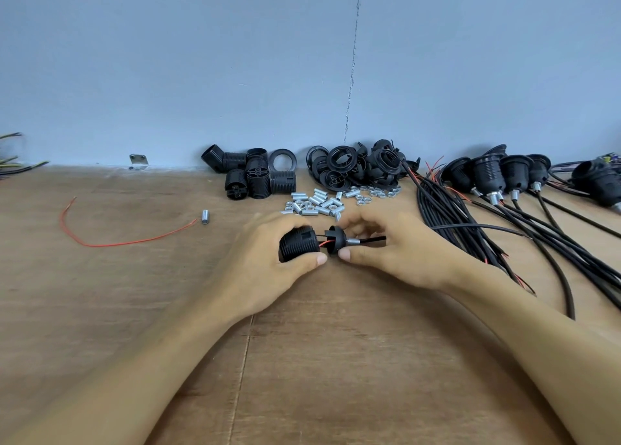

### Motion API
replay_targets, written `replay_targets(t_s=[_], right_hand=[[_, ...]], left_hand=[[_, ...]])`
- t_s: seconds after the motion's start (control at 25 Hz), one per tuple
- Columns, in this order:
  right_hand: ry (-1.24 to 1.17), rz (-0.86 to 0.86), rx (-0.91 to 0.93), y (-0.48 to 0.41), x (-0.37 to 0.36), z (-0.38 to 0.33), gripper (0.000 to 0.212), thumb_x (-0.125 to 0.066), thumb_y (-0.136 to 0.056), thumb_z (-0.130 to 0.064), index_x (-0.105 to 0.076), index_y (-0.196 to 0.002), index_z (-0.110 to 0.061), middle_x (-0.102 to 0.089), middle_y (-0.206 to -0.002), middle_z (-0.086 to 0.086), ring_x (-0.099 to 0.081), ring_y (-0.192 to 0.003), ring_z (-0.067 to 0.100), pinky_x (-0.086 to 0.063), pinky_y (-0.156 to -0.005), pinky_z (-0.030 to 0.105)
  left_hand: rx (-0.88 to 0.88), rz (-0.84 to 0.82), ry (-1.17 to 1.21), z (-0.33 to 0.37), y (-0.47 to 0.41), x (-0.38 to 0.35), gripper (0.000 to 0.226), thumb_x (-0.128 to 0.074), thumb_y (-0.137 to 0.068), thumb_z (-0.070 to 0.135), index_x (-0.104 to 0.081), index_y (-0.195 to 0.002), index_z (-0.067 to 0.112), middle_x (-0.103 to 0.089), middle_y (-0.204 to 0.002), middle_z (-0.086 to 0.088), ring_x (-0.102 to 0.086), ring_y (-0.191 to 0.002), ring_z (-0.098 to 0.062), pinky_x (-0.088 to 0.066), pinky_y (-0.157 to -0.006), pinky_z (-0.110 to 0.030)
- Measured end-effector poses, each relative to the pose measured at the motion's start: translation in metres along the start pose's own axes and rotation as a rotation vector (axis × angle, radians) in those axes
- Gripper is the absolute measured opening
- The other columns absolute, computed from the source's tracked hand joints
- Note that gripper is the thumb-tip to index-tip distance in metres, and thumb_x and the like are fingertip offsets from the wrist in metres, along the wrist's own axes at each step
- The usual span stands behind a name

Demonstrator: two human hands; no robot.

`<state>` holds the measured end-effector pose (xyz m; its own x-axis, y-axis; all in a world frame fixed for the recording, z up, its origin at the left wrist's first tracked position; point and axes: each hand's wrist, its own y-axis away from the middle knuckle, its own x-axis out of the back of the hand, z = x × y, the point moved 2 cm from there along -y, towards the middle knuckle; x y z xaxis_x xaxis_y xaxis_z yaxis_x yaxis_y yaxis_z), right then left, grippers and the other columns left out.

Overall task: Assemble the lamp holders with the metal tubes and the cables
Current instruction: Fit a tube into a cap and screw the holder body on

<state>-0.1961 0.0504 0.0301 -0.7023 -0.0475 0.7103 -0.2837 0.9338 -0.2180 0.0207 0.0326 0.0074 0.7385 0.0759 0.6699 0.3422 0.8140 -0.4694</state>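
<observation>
Rightmost lamp holder (599, 182) partly off-frame.

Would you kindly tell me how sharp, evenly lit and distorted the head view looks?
Head view: soft, even light, no glare, faint shadows under the left hand and right hand; wide lens stretches the forearms; the far-left cables are smeared; the lamp holder is crisp.

Assembly workshop: bench (100, 293) w/ piled lamp-holder parts (255, 175), metal tubes (317, 202), cables (470, 229).

Soft, even, bright light; faint shadows beneath the fingers (349, 254) on the brown wooden tabletop (134, 293). Far from the fingers, edges curve and blur.
</observation>
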Motion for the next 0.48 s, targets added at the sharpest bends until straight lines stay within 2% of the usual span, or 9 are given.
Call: replay_targets(t_s=[0.12, 0.24, 0.36, 0.48], right_hand=[[-0.039, -0.019, 0.011, 0.0, 0.0, -0.002, 0.028, -0.077, -0.087, -0.022, -0.069, -0.113, -0.028, -0.071, -0.096, -0.016, -0.064, -0.098, -0.003, -0.053, -0.096, 0.034], [0.014, -0.029, 0.066, 0.0, 0.0, -0.006, 0.028, -0.075, -0.09, -0.022, -0.07, -0.115, -0.034, -0.07, -0.098, -0.018, -0.064, -0.099, -0.003, -0.053, -0.095, 0.032], [0.045, -0.041, 0.117, 0.001, -0.001, -0.011, 0.031, -0.071, -0.093, -0.021, -0.07, -0.123, -0.032, -0.072, -0.106, -0.014, -0.065, -0.104, 0.002, -0.053, -0.095, 0.034], [0.069, -0.048, 0.147, 0.004, -0.001, -0.016, 0.032, -0.068, -0.095, -0.02, -0.069, -0.126, -0.029, -0.073, -0.112, -0.013, -0.065, -0.108, 0.005, -0.05, -0.096, 0.035]], left_hand=[[-0.008, 0.009, 0.047, 0.002, 0.0, 0.002, 0.032, -0.083, -0.076, 0.044, -0.07, -0.104, 0.038, -0.062, -0.097, 0.019, -0.057, -0.099, -0.006, -0.044, -0.087, -0.028], [0.008, -0.027, 0.12, 0.002, 0.002, 0.002, 0.036, -0.086, -0.076, 0.036, -0.07, -0.107, 0.046, -0.06, -0.1, 0.02, -0.061, -0.099, -0.002, -0.045, -0.086, -0.02], [-0.002, -0.044, 0.123, 0.006, 0.001, 0.005, 0.039, -0.084, -0.08, 0.033, -0.064, -0.1, 0.06, -0.06, -0.1, 0.025, -0.06, -0.099, 0.003, -0.039, -0.081, -0.008], [-0.008, -0.102, 0.176, 0.011, 0.002, 0.006, 0.038, -0.081, -0.085, 0.026, -0.066, -0.101, 0.057, -0.066, -0.098, 0.031, -0.062, -0.098, 0.005, -0.039, -0.078, -0.007]])
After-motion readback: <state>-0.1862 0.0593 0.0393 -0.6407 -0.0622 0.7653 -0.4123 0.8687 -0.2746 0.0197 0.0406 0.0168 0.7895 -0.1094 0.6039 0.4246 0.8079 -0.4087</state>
